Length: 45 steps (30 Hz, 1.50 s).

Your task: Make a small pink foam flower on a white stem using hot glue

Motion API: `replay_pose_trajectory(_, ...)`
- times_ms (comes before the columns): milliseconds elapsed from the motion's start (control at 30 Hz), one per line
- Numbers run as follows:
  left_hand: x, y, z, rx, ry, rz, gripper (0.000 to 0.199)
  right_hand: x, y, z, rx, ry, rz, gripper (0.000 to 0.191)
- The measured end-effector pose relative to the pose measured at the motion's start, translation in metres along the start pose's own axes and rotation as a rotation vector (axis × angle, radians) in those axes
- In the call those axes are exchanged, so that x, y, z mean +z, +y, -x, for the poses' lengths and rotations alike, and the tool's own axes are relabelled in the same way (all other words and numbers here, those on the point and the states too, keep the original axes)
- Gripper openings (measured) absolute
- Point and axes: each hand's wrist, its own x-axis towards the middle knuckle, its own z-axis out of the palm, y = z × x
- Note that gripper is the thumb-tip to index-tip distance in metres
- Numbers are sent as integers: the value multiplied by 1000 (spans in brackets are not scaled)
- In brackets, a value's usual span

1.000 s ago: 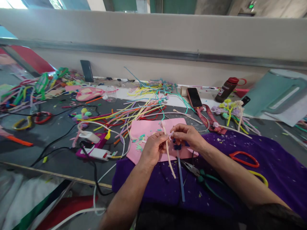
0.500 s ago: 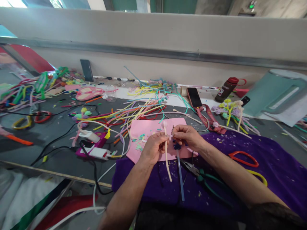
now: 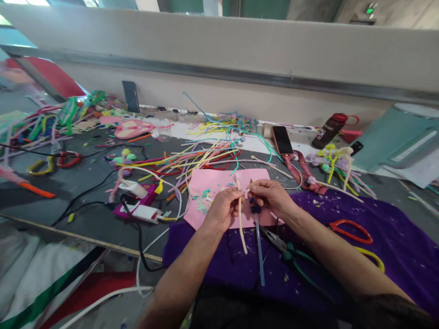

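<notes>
My left hand (image 3: 226, 208) is closed, thumb and fingers pinching a cream fuzzy stem (image 3: 242, 230) that looks like a pipe cleaner. The stem hangs nearly upright, its lower end over the purple cloth. Close beside it, my right hand (image 3: 269, 196) pinches something too small to make out. Both hands are over a pink sheet (image 3: 206, 178) strewn with small green and white snippets (image 3: 202, 201). Below my right fingers lies a dark blue tool, perhaps a glue gun (image 3: 254, 206), with a translucent glue stick (image 3: 259, 256) pointing towards me. Green-handled pliers (image 3: 288, 249) lie by my right forearm.
Purple cloth (image 3: 329, 210) covers the front, with red-handled (image 3: 353, 228) and yellow-handled (image 3: 373, 258) tools on it. Coloured pipe cleaners (image 3: 199, 157) lie behind the sheet. A purple power strip (image 3: 137, 205) with cables sits left. A phone (image 3: 282, 139), bottle (image 3: 331, 130) and pale green container (image 3: 398, 137) stand behind right.
The whole view has shifted slightly, so things appear a little further right. My hands remain close together over the pink sheet; the cream stem's lower end sits slightly higher in view.
</notes>
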Motion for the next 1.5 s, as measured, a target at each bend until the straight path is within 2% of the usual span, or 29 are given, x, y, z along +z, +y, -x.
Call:
replay_pose_trajectory(67, -1, 1, 0, -32, -9, 56, 13, -3, -4, 0, -95, 108, 142, 26)
replay_pose_trajectory(133, -1, 2, 0, -44, -8, 86, 13, -7, -9, 1, -184, 141, 235, 29)
replay_pose_trajectory(367, 0, -1, 0, -21, -39, 29, 16, -7, -16, 8, -555, 6, 577, 16)
replay_pose_trajectory(467, 0, -2, 0, -30, -69, 30, 16, -5, -15, 8, -638, -40, 683, 6)
replay_pose_trajectory(600, -2, -2, 0, -50, -118, 41, 17, -9, -23, 9, -602, -88, 737, 6)
replay_pose_trajectory(833, -2, 2, 2, -125, -143, 10, 15, -36, -42, 6, -499, -48, 478, 7)
replay_pose_trajectory(1033, 1, 5, 5, -167, -117, -24, 15, -42, -41, 3, -410, -35, 449, 11)
replay_pose_trajectory(1300, 4, 1, 9, -144, -165, -150, 15, -46, -52, 5, -546, -108, 569, 9)
replay_pose_trajectory(1500, 6, 2, 10, -166, -151, -195, 15, -39, -59, 11, -560, -190, 709, 7)
